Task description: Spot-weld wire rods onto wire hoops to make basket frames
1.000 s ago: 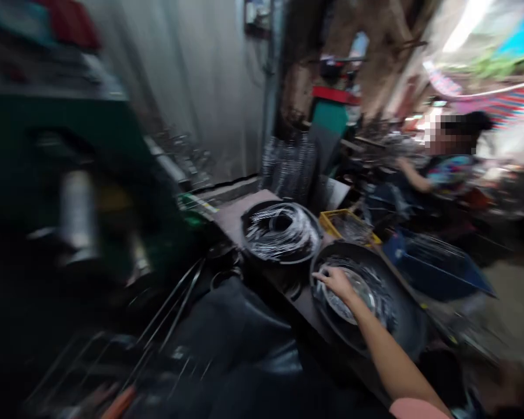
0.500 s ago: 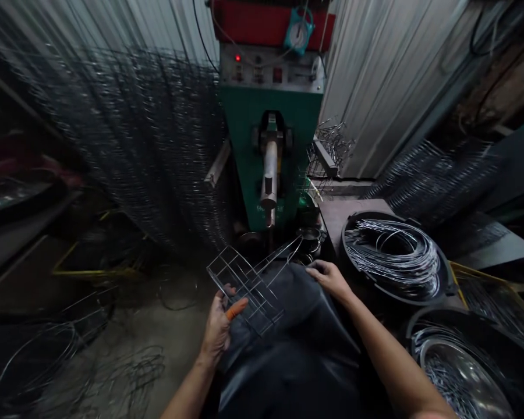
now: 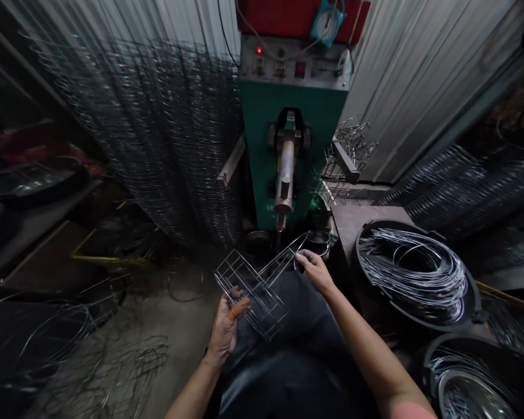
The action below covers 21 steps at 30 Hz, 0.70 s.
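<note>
A small wire rack [image 3: 257,291], made of a welded grid with a long narrow wire arm stretching up to the right, is held above my lap. My left hand [image 3: 227,323] grips the grid's lower left side, an orange cover on its thumb. Near the base of the fingers of my right hand [image 3: 317,270] the wires are hard to make out; its thumb and fingertips pinch at the side of the long arm. Beyond the rack stands a green welding machine [image 3: 262,122], whose metal electrode arm [image 3: 287,169] points toward me.
Tall stacks of wire grids [image 3: 170,128] lean at the left. On the right, a black basin [image 3: 471,291] of coiled wires sits on a table [image 3: 367,215], with another basin [image 3: 432,355] nearer. Loose wire pieces [image 3: 126,361] lie on the floor. A dark apron [image 3: 283,372] covers my lap.
My right hand has moved left and up to the rack's long arm, its fingers closing there. My left hand still holds the rack. The whole view has shifted slightly.
</note>
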Each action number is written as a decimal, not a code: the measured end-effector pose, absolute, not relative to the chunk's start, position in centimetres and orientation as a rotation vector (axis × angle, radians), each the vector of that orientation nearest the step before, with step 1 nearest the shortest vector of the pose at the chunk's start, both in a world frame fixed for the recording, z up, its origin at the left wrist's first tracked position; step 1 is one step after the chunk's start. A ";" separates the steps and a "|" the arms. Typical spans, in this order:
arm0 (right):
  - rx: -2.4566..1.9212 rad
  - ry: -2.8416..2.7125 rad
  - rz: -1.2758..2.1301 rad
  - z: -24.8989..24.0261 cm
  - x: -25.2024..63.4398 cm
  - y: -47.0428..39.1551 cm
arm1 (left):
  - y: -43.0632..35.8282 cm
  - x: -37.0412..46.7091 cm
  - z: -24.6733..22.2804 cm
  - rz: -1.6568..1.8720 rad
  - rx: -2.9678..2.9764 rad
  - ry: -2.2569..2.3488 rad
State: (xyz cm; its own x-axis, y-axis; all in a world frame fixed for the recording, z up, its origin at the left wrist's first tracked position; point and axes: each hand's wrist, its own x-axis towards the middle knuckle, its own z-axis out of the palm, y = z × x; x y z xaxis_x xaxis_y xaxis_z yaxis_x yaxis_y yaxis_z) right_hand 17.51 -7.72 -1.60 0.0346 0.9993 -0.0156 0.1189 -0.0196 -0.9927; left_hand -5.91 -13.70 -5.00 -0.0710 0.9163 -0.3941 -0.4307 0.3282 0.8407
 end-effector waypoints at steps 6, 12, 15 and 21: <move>-1.305 -1.244 1.161 -1.3 16.7 -7.9 | -14.1 -6.8 -5.8 1.229 0.579 1.125; -1.252 -1.211 1.228 -1.2 16.7 -8.1 | -13.9 -7.5 -4.9 1.179 0.599 1.122; -1.238 -1.196 1.225 -1.2 16.6 -8.5 | -14.0 -7.8 -4.9 1.145 0.631 1.131; -1.280 -1.193 1.169 -0.8 16.3 -9.1 | -13.9 -8.6 -2.6 1.311 0.937 1.433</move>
